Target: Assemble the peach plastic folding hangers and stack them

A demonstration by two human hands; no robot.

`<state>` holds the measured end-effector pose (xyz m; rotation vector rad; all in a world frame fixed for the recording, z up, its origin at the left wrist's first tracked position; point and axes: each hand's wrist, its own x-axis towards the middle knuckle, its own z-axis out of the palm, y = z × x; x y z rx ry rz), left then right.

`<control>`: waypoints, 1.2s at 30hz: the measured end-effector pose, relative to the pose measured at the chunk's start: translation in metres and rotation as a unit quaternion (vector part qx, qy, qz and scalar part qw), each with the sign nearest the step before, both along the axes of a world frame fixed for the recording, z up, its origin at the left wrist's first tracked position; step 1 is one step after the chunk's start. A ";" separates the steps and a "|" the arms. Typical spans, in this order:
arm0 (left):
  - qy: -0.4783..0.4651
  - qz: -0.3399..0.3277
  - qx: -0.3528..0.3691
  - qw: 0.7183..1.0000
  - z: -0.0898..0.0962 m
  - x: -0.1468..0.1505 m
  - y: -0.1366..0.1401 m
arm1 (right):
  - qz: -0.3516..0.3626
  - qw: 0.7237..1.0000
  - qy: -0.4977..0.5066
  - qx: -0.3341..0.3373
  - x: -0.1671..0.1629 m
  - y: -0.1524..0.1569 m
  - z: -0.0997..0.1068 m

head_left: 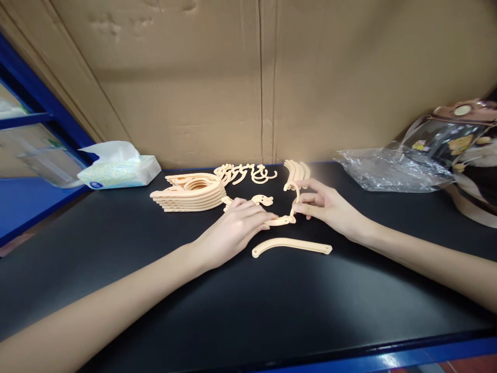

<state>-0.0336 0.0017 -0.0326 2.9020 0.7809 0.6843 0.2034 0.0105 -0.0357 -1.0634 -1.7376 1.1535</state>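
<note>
My left hand [236, 224] grips a flat peach plastic arm piece [280, 220] low over the black table [155, 290]. My right hand [326, 204] pinches a thin curved hook piece [296, 196] where it meets that arm piece. A second loose curved arm piece [291, 245] lies on the table just in front of both hands. Behind my left hand sits a stack of assembled peach hanger parts [190, 192], and a small connector piece [262, 199] lies between the stack and my hands.
Several loose hooks [243, 173] and a small pile of curved arm pieces [295, 173] lie by the cardboard wall [256, 77]. A tissue pack [118, 167] sits at the back left, crumpled clear plastic [388, 170] and a printed bag [466, 150] at the right. Blue shelving [34, 109] stands left.
</note>
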 end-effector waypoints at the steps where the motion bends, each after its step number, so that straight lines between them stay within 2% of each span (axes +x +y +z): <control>1: 0.002 0.000 -0.001 1.000 0.000 0.000 0.000 | 0.001 1.000 -0.002 0.006 0.000 0.000 0.000; 10: 0.022 0.003 -0.005 1.000 0.000 0.000 0.000 | -0.023 0.998 -0.024 0.048 -0.001 0.000 0.000; 19: 0.033 0.008 -0.011 0.999 0.001 0.001 -0.001 | -0.038 0.997 -0.023 0.059 -0.001 0.000 -0.001; 33: 0.060 0.023 0.018 0.998 0.002 0.002 -0.002 | -0.048 0.997 -0.018 0.051 -0.002 -0.002 0.001; 36: 0.069 0.023 0.024 0.997 0.002 0.003 -0.002 | -0.051 0.998 -0.001 0.026 -0.003 -0.002 0.001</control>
